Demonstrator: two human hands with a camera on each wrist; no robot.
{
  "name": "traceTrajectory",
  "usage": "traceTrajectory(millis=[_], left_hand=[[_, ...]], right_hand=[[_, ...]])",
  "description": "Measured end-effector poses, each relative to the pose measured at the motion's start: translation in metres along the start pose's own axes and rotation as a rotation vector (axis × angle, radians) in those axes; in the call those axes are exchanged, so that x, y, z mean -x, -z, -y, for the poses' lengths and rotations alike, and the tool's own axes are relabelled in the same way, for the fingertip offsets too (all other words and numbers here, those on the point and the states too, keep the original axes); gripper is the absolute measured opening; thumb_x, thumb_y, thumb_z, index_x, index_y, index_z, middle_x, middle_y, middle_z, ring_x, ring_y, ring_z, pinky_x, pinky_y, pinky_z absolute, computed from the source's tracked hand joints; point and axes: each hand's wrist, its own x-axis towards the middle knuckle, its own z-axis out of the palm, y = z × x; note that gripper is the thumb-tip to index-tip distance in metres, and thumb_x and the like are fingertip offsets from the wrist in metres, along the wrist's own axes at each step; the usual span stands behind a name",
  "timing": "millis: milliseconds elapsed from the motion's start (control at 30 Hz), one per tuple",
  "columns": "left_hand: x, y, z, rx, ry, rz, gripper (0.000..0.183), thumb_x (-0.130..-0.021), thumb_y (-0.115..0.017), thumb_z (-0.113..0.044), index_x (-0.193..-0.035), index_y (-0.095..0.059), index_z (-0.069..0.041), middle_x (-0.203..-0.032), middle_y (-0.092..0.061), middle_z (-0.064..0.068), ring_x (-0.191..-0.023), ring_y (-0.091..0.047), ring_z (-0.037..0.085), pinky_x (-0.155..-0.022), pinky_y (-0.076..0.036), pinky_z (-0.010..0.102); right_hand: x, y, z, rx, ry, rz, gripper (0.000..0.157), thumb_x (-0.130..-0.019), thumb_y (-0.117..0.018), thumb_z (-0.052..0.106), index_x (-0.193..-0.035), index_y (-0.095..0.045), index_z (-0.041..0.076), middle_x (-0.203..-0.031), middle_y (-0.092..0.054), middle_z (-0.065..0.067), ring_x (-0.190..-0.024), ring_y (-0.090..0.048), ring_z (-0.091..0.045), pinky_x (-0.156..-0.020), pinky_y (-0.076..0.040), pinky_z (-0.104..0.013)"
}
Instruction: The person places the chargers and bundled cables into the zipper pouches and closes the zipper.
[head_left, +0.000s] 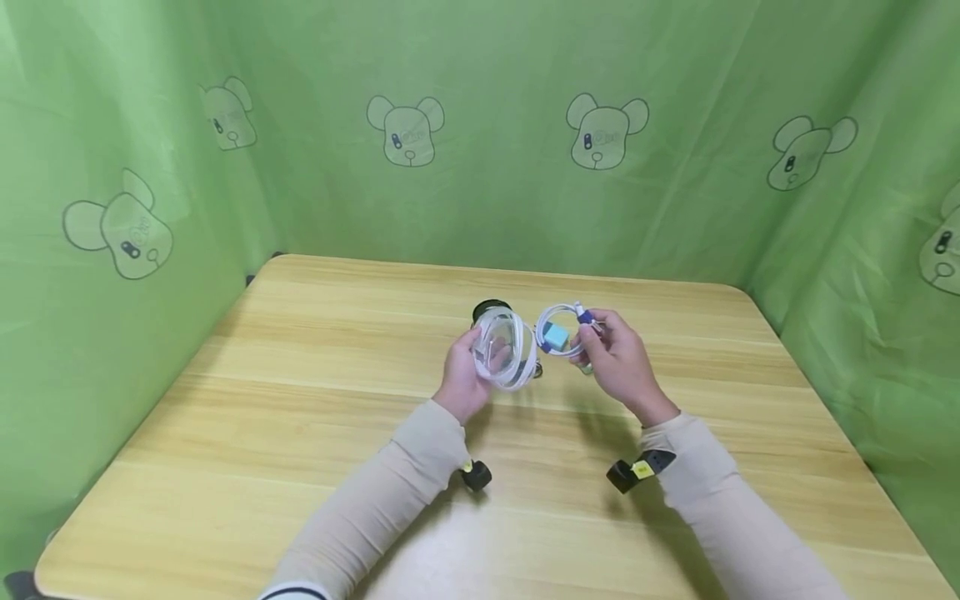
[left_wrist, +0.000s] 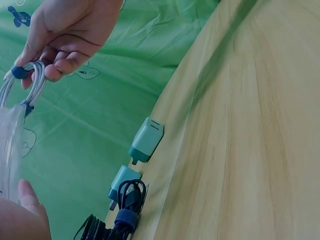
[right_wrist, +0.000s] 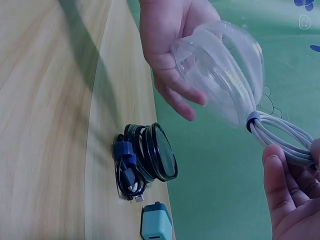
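Note:
My left hand [head_left: 461, 375] holds a round clear zip case [head_left: 504, 350], its mouth spread toward the right. Thumb and fingers of my right hand [head_left: 621, 358] pinch a coiled white cable [right_wrist: 285, 131] bound with blue straps. The coil's far end, with one strap, overlaps the case's edge in the right wrist view. Below the hands, a black round stack of lens-like rings [right_wrist: 160, 152] stands on the table beside a coiled black cable [left_wrist: 127, 215] with a blue strap. Two teal charger plugs lie near it, one charger [left_wrist: 148, 137] apart from the other charger [left_wrist: 125, 177].
The wooden table [head_left: 300, 433] has rounded corners and spreads out under both forearms. A green curtain [head_left: 510, 217] with bear-head prints encloses its back and sides. Each wrist wears a small black camera [head_left: 621, 475] that hangs over the tabletop.

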Motion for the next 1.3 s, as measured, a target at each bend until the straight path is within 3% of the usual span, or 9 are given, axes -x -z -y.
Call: traceTrajectory(millis=[267,567,833,1300], left_hand=[[0.001,-0.004,0.003,0.058,0.025,0.016,0.046,-0.102,-0.034,-0.026,-0.143,-0.037,-0.005,-0.137,-0.046,0.018,-0.113,-0.050,0.026,-0.104,-0.041,0.040],[0.005,-0.007,0.005,0.095,0.037,0.016,0.047,-0.101,-0.032,-0.030,-0.142,-0.040,-0.006,-0.125,-0.054,0.010,-0.110,-0.053,0.022,-0.096,-0.045,0.036],[0.005,-0.008,0.008,0.073,-0.021,-0.036,0.038,-0.101,-0.034,-0.027,-0.131,-0.046,-0.006,-0.114,-0.060,0.008,-0.096,-0.059,0.018,-0.092,-0.047,0.034],[0.003,-0.008,0.012,0.053,-0.085,-0.096,0.021,-0.102,-0.033,-0.022,-0.116,-0.047,-0.014,-0.126,-0.055,0.012,-0.104,-0.056,0.023,-0.095,-0.046,0.040]], right_hand=[[0.001,-0.001,0.003,-0.061,-0.004,-0.007,0.028,-0.102,-0.045,0.006,-0.123,-0.045,-0.013,-0.089,-0.062,-0.020,-0.066,-0.063,-0.011,-0.059,-0.058,-0.027],[0.002,-0.004,0.005,-0.096,-0.013,-0.004,0.033,-0.103,-0.044,0.007,-0.128,-0.041,-0.014,-0.090,-0.059,-0.031,-0.066,-0.062,-0.009,-0.061,-0.057,-0.024],[0.002,-0.006,0.005,-0.119,-0.014,-0.003,0.035,-0.102,-0.044,0.006,-0.131,-0.038,-0.014,-0.089,-0.059,-0.027,-0.065,-0.062,-0.009,-0.062,-0.058,-0.025],[0.000,-0.004,0.013,-0.113,-0.019,-0.013,0.035,-0.103,-0.044,0.010,-0.130,-0.040,-0.012,-0.089,-0.060,-0.027,-0.065,-0.063,-0.010,-0.062,-0.057,-0.025]])
